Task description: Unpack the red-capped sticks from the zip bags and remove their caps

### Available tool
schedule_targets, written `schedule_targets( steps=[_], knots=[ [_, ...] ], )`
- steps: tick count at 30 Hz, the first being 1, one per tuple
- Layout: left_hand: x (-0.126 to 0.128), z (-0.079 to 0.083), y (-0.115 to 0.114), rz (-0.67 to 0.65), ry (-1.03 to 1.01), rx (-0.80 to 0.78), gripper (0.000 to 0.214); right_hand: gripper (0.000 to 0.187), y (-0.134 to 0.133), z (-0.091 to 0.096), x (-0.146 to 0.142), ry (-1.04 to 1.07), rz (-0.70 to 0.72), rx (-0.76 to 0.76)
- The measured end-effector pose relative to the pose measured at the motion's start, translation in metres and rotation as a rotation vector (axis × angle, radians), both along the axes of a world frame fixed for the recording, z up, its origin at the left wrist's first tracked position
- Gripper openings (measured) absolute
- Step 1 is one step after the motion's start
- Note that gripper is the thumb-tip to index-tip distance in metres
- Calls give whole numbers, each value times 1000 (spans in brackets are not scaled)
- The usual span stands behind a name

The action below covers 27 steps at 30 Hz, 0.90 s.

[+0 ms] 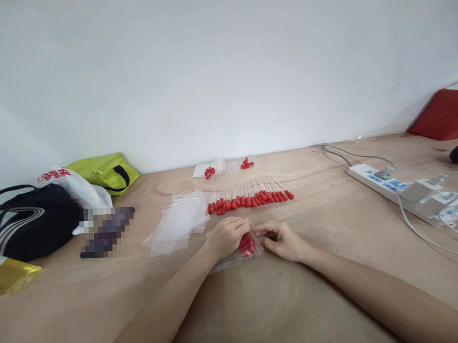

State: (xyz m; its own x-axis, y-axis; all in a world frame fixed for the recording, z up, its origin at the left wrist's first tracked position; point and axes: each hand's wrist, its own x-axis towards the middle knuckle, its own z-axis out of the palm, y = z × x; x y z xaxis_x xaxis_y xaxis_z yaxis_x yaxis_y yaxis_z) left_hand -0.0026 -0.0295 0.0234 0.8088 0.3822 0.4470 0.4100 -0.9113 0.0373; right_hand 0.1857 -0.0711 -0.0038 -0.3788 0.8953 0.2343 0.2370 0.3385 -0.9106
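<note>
A clear plastic bag (228,263) with several red-tipped pieces (248,244) inside lies on the table in front of me. My left hand (231,235) curls over its left part, fingers bent onto the plastic. At the bag's right edge my right hand (279,238) pinches the plastic between thumb and fingers. Just beyond both hands runs a row of thin pale sticks with red bulb-shaped ends (249,199), the red ends toward me. Left of the row, flat clear zip bags (177,225) lie in an overlapping stack.
Two bags with red pieces, one left (210,172) and one right (247,163), lie near the wall. A white power strip (377,181) with cables stands right. On the left are a black bag (37,220), a lime-green bag (103,169) and a blurred dark object (108,232).
</note>
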Motion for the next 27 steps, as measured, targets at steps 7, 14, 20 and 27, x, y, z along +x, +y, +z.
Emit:
schedule_targets(
  steps=[7,14,20,27],
  knots=[
    [1,0,-1,19,77,-31,25,31,8,-3,4,-576,-39,904],
    [5,5,0,-112,204,136,28,33,10,2,5,-717,-6,1146],
    [5,10,-1,-163,288,283,29,31,13,4,7,-758,112,1177],
    [-1,18,-8,66,175,68,20,23,15,5,19,-719,128,961]
  ],
)
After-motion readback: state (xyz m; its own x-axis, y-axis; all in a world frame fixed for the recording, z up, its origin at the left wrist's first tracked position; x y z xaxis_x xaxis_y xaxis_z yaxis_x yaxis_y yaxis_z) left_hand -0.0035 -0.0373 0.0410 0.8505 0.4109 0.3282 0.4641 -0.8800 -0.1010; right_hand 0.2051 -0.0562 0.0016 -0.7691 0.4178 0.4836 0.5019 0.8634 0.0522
